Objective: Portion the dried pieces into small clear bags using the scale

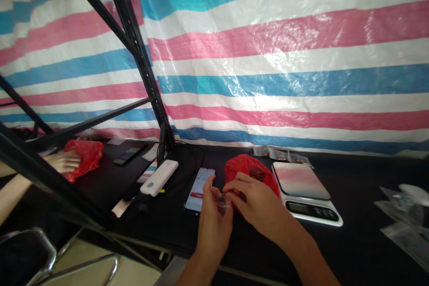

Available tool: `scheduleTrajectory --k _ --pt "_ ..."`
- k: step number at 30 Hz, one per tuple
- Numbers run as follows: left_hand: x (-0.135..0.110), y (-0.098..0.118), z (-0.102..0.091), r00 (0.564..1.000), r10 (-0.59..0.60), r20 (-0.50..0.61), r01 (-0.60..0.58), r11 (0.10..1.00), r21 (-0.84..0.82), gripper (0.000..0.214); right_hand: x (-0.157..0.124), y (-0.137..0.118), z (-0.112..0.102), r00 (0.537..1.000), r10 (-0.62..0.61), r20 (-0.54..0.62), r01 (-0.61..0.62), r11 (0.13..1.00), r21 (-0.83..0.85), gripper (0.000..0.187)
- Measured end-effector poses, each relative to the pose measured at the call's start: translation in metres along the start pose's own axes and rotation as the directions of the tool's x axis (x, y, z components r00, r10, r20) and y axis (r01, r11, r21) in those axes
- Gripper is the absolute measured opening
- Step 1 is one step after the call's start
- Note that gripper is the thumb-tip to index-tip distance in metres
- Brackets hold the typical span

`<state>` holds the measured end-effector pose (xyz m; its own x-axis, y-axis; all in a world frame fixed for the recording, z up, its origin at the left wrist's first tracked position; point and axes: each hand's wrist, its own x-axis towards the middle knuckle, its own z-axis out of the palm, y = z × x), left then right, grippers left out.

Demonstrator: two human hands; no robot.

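Observation:
My left hand (213, 225) is closed around a small clear plastic bag (221, 202), its thumb and fingers curled at the sides. The fingertips of my right hand (254, 199) are pinched together at the bag's upper edge. Just behind my right hand stands a red plastic bag (236, 164), its top open, with dark brown pieces (257, 175) inside; my hand hides part of it. A phone (195, 196) showing a running timer lies to the left of my left hand. Right of the red bag sits a white kitchen scale (301, 183) with a bare metal plate.
Several small filled bags (283, 155) lie behind the scale. At far right are more clear zip bags (405, 219). A white power bank (160, 178) and cables lie left of the phone. Beyond a black metal frame (130, 40), another person's hand (63, 161) touches a red bag (87, 158).

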<state>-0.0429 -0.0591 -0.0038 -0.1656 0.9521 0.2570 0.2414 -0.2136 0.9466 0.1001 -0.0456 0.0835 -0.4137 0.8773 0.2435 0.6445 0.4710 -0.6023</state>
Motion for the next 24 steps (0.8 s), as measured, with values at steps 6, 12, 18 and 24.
scheduleTrajectory --k 6,12,18,24 --pt "0.010 0.016 0.019 0.997 0.054 -0.046 -0.056 0.998 -0.035 0.065 -0.007 0.010 -0.009 0.993 -0.008 -0.116 0.019 0.995 0.096 0.029" --pt "0.010 0.012 0.032 0.988 0.154 -0.015 -0.154 0.988 0.021 0.063 -0.020 0.025 -0.019 0.998 0.018 -0.068 -0.004 0.982 0.191 0.014" --pt "0.008 0.026 0.051 0.981 0.183 -0.067 -0.186 0.982 -0.044 0.070 -0.023 0.044 -0.026 0.967 0.035 -0.251 0.040 0.957 0.288 0.015" --pt "0.013 0.045 0.068 0.991 0.025 0.129 0.032 0.904 -0.427 0.028 -0.027 0.063 -0.035 0.895 0.143 -0.422 0.039 0.919 0.393 0.012"
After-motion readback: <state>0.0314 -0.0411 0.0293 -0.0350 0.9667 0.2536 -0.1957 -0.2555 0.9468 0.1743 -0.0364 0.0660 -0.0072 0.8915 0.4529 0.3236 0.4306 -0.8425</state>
